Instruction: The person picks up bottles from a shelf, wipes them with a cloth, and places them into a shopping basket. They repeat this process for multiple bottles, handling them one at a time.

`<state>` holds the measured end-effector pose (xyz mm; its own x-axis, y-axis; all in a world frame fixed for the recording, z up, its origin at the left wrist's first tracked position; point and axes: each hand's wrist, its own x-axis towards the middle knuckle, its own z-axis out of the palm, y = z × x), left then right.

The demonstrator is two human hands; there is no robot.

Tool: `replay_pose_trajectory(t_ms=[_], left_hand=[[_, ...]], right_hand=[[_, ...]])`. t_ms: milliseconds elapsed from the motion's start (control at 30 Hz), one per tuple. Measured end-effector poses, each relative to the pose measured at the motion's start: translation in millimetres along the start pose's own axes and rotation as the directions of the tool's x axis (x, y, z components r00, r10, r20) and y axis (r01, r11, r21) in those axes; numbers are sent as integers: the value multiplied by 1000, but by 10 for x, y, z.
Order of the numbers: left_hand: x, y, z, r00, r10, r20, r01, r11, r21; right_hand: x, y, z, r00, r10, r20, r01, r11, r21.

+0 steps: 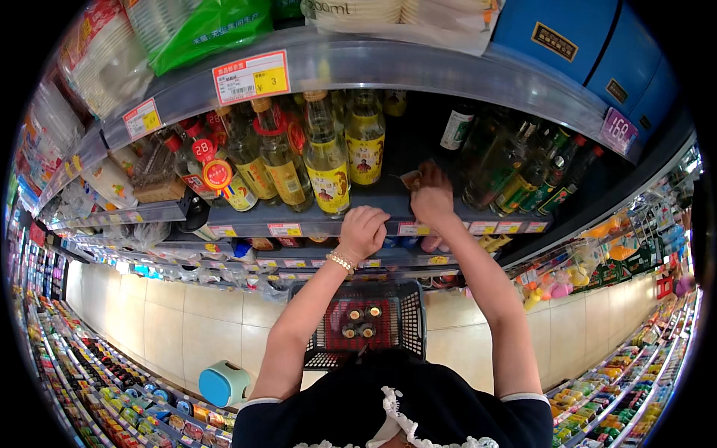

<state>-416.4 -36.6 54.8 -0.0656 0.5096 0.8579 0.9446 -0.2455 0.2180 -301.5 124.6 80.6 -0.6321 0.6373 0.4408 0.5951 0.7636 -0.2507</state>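
Observation:
My left hand (363, 232) is curled over the front edge of a dark shelf (392, 204), with a beaded bracelet (340, 261) at the wrist. My right hand (434, 190) reaches onto the same shelf, blurred. In its fingers is a small brownish cloth-like piece (411, 179), partly hidden, pressed near the shelf surface. Left of that hand stand clear glass bottles with yellow labels, the nearest being one bottle (327, 185) and another bottle (366, 145) behind it. To the right are dark green glass bottles (493, 168) and a white-labelled bottle (456, 129) further back.
An upper shelf edge (392, 61) with price tags overhangs my hands. Blue boxes (552, 42) and packed disposable cups (358, 11) sit on it. Below me a dark shopping basket (411, 325) holds several jars (355, 315). A blue-topped stool (215, 386) stands on the tiled floor.

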Motion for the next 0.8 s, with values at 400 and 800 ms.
replay_pose_trajectory(t_ms=[400, 800], left_hand=[[-35, -43, 40, 998, 56, -42, -56, 998, 0], [-3, -34, 57, 995, 46, -92, -50, 998, -45]], right_hand=[[1069, 200, 497, 933, -359, 8, 355, 926, 129], [219, -320, -287, 725, -658, 207, 373, 626, 684]])
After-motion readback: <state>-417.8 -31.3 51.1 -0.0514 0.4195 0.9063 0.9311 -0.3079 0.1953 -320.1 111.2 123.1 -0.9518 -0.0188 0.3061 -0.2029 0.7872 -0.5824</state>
